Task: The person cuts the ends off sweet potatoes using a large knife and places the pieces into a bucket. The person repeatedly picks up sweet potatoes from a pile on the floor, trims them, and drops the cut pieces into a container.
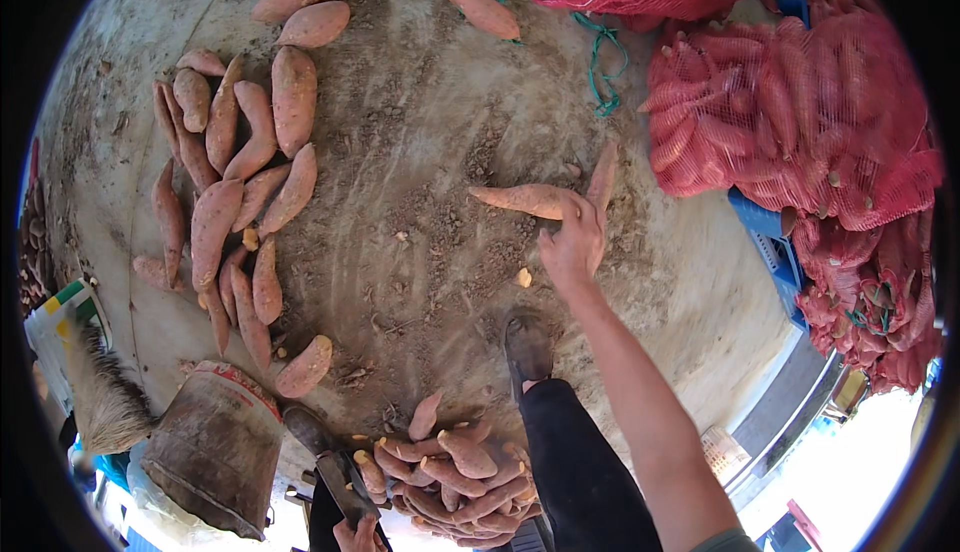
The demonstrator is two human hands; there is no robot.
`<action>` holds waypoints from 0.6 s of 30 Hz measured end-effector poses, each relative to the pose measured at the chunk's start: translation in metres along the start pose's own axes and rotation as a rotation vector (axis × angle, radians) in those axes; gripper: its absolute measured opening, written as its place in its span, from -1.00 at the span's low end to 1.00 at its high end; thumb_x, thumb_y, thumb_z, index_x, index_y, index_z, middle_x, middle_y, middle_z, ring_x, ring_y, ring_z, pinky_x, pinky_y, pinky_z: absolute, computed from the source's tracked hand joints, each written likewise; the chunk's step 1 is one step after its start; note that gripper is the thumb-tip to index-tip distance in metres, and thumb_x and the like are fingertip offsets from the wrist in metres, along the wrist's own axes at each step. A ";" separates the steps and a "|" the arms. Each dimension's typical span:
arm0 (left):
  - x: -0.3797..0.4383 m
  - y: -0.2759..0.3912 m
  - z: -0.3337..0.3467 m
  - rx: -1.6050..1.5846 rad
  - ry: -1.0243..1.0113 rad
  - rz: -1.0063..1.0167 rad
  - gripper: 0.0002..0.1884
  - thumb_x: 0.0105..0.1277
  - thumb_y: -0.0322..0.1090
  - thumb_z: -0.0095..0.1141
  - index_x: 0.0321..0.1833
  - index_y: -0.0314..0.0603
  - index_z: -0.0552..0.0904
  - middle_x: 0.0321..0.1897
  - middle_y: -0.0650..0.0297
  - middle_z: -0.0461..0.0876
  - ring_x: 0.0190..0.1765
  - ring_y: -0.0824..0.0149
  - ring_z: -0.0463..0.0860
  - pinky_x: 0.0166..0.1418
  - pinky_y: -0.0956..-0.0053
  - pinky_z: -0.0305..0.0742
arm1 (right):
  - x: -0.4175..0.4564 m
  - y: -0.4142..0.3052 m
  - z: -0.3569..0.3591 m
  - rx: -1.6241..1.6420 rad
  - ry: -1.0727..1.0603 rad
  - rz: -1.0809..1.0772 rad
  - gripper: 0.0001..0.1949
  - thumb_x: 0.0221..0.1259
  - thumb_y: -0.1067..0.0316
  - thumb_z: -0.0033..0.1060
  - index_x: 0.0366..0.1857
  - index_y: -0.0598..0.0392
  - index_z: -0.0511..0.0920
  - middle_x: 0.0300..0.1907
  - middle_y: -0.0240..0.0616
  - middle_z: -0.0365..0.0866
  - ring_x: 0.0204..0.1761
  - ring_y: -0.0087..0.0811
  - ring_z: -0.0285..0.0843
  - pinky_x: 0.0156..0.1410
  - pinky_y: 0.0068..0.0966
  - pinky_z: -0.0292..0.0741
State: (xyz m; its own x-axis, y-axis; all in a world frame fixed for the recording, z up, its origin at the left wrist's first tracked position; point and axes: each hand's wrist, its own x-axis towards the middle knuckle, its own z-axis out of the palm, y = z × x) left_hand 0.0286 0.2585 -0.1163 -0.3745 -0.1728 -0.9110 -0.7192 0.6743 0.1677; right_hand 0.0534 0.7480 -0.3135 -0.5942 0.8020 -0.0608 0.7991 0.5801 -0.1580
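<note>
My right hand (574, 244) reaches out over the dusty floor, its fingers at the right end of a sweet potato (525, 199) and the lower end of a second one (604, 177). Its thumb stands apart; whether it grips either root cannot be told. At the bottom edge, my left hand (360, 535) holds a broad-bladed knife (343, 483), its blade pointing up and left beside my left shoe. Between my legs is a heap of sweet potatoes (465, 481), several with cut ends. A small yellow cut piece (523, 277) lies below my right hand.
Many loose sweet potatoes (216, 225) lie at left. A dirty bucket (217, 443) and a brush-like bristled thing (112, 402) stand lower left. At right, red mesh sacks of sweet potatoes (787, 101) rest by a blue plastic crate (769, 252). Green twine (606, 64) lies on the floor.
</note>
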 end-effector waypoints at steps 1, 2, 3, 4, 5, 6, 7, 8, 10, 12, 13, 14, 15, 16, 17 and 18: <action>0.002 -0.003 0.003 0.015 0.006 0.015 -0.78 0.21 -0.32 0.10 -0.52 -0.30 0.53 -0.82 0.35 0.37 -0.81 0.50 0.32 -0.76 0.60 0.20 | 0.013 0.005 0.004 -0.057 -0.054 -0.074 -0.54 -0.25 0.38 0.34 -0.11 0.12 0.49 -0.09 -0.15 0.43 0.02 -0.17 0.32 0.10 -0.31 0.32; 0.004 -0.011 0.004 0.030 0.012 0.030 -0.79 0.21 -0.32 0.10 -0.52 -0.31 0.53 -0.81 0.35 0.37 -0.81 0.50 0.32 -0.76 0.60 0.21 | 0.023 0.009 0.008 -0.115 -0.108 -0.149 -0.53 -0.26 0.37 0.35 -0.11 0.12 0.49 -0.06 -0.14 0.43 0.05 -0.17 0.30 0.13 -0.31 0.31; 0.006 -0.007 0.010 0.043 0.012 0.045 -0.79 0.21 -0.32 0.10 -0.51 -0.31 0.53 -0.81 0.35 0.38 -0.81 0.51 0.32 -0.76 0.60 0.21 | 0.031 0.014 0.012 -0.155 -0.204 -0.152 -0.52 -0.27 0.36 0.36 -0.10 0.11 0.48 -0.07 -0.14 0.43 0.06 -0.17 0.29 0.15 -0.30 0.30; 0.004 -0.002 0.014 0.061 0.007 0.043 -0.80 0.20 -0.33 0.10 -0.48 -0.34 0.54 -0.79 0.36 0.38 -0.80 0.51 0.33 -0.76 0.60 0.22 | 0.037 0.017 0.016 -0.196 -0.299 -0.154 -0.51 -0.28 0.34 0.36 -0.09 0.11 0.48 -0.08 -0.14 0.43 0.07 -0.18 0.28 0.17 -0.30 0.28; 0.004 0.004 0.017 0.049 -0.002 0.030 -0.80 0.20 -0.33 0.10 -0.48 -0.35 0.54 -0.79 0.36 0.38 -0.80 0.51 0.33 -0.76 0.60 0.22 | 0.042 0.019 0.019 -0.239 -0.392 -0.153 -0.49 -0.29 0.33 0.36 -0.08 0.10 0.48 -0.09 -0.14 0.44 0.07 -0.18 0.28 0.18 -0.29 0.27; 0.000 0.011 0.022 0.033 -0.005 0.011 -0.80 0.20 -0.33 0.10 -0.47 -0.35 0.54 -0.79 0.36 0.38 -0.80 0.51 0.33 -0.76 0.60 0.22 | 0.045 0.019 0.020 -0.265 -0.424 -0.118 -0.47 -0.33 0.28 0.37 -0.08 0.08 0.49 -0.14 -0.15 0.46 0.04 -0.18 0.31 0.20 -0.28 0.26; -0.005 0.018 0.025 0.018 0.000 -0.015 -0.80 0.20 -0.33 0.10 -0.46 -0.36 0.55 -0.79 0.36 0.38 -0.80 0.51 0.33 -0.76 0.60 0.22 | 0.045 0.018 0.021 -0.182 -0.413 -0.053 -0.47 -0.34 0.28 0.37 -0.09 0.08 0.49 -0.16 -0.15 0.47 0.02 -0.18 0.33 0.18 -0.27 0.28; -0.008 0.027 0.029 0.037 0.000 -0.092 -0.80 0.19 -0.34 0.10 -0.47 -0.36 0.54 -0.79 0.37 0.37 -0.79 0.51 0.33 -0.76 0.61 0.22 | 0.043 0.018 0.019 -0.101 -0.401 0.013 -0.47 -0.35 0.28 0.36 -0.10 0.08 0.50 -0.18 -0.16 0.49 -0.01 -0.18 0.36 0.16 -0.27 0.30; -0.011 0.030 0.032 0.009 0.019 -0.163 -0.81 0.19 -0.34 0.10 -0.47 -0.36 0.54 -0.79 0.37 0.37 -0.79 0.52 0.33 -0.76 0.62 0.21 | 0.030 0.022 0.019 0.057 -0.172 0.077 -0.53 -0.34 0.28 0.35 -0.17 0.15 0.52 -0.26 -0.15 0.56 -0.15 -0.29 0.48 0.03 -0.33 0.40; -0.014 0.036 0.032 0.018 -0.018 -0.193 -0.82 0.20 -0.35 0.09 -0.47 -0.35 0.52 -0.77 0.38 0.37 -0.79 0.52 0.32 -0.75 0.62 0.20 | 0.019 0.039 0.011 0.347 -0.076 0.375 -0.57 -0.29 0.20 0.37 -0.27 0.21 0.54 -0.33 -0.21 0.56 -0.29 -0.34 0.48 -0.11 -0.39 0.43; -0.012 0.036 0.033 0.021 -0.021 -0.197 -0.82 0.20 -0.36 0.09 -0.46 -0.35 0.52 -0.77 0.38 0.37 -0.79 0.51 0.32 -0.75 0.62 0.20 | 0.017 0.050 0.007 0.491 -0.024 0.527 -0.58 -0.26 0.17 0.38 -0.31 0.23 0.55 -0.37 -0.24 0.56 -0.36 -0.37 0.48 -0.18 -0.42 0.45; -0.011 0.036 0.033 0.024 -0.022 -0.201 -0.82 0.20 -0.36 0.08 -0.46 -0.34 0.52 -0.77 0.38 0.37 -0.79 0.51 0.32 -0.75 0.62 0.20 | 0.016 0.064 0.012 0.627 -0.002 0.589 -0.57 -0.25 0.16 0.38 -0.31 0.26 0.55 -0.37 -0.25 0.56 -0.37 -0.40 0.47 -0.20 -0.45 0.44; -0.010 0.036 0.033 0.030 -0.026 -0.204 -0.83 0.20 -0.36 0.08 -0.46 -0.34 0.52 -0.77 0.38 0.37 -0.79 0.51 0.32 -0.75 0.61 0.19 | 0.015 0.074 0.014 0.763 0.025 0.653 -0.57 -0.23 0.16 0.38 -0.31 0.29 0.55 -0.37 -0.25 0.56 -0.38 -0.43 0.47 -0.22 -0.48 0.43; -0.009 0.037 0.035 -0.002 -0.013 -0.215 -0.83 0.21 -0.36 0.08 -0.46 -0.34 0.53 -0.78 0.37 0.37 -0.79 0.51 0.32 -0.75 0.61 0.19 | 0.014 0.080 0.018 0.900 0.051 0.716 -0.56 -0.21 0.16 0.38 -0.30 0.32 0.55 -0.37 -0.26 0.56 -0.39 -0.46 0.46 -0.24 -0.51 0.43; -0.009 0.038 0.035 -0.004 -0.026 -0.208 -0.83 0.21 -0.36 0.08 -0.46 -0.34 0.52 -0.78 0.37 0.37 -0.79 0.51 0.33 -0.75 0.61 0.19 | 0.012 0.086 0.023 0.931 0.048 0.710 -0.54 -0.20 0.16 0.38 -0.28 0.33 0.55 -0.37 -0.26 0.56 -0.38 -0.48 0.46 -0.24 -0.54 0.42; -0.009 0.039 0.035 -0.009 -0.031 -0.205 -0.83 0.21 -0.36 0.09 -0.46 -0.33 0.52 -0.79 0.37 0.37 -0.79 0.51 0.33 -0.75 0.61 0.20 | 0.018 0.077 0.021 0.968 0.037 0.704 -0.53 -0.20 0.15 0.39 -0.25 0.34 0.54 -0.37 -0.26 0.56 -0.37 -0.50 0.45 -0.23 -0.57 0.41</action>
State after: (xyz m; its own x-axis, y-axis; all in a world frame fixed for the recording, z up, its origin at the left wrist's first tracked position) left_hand 0.0245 0.3112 -0.1152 -0.2021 -0.2834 -0.9375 -0.7834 0.6213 -0.0189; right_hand 0.1022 0.8042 -0.3477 -0.0382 0.9131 -0.4059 0.5376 -0.3237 -0.7786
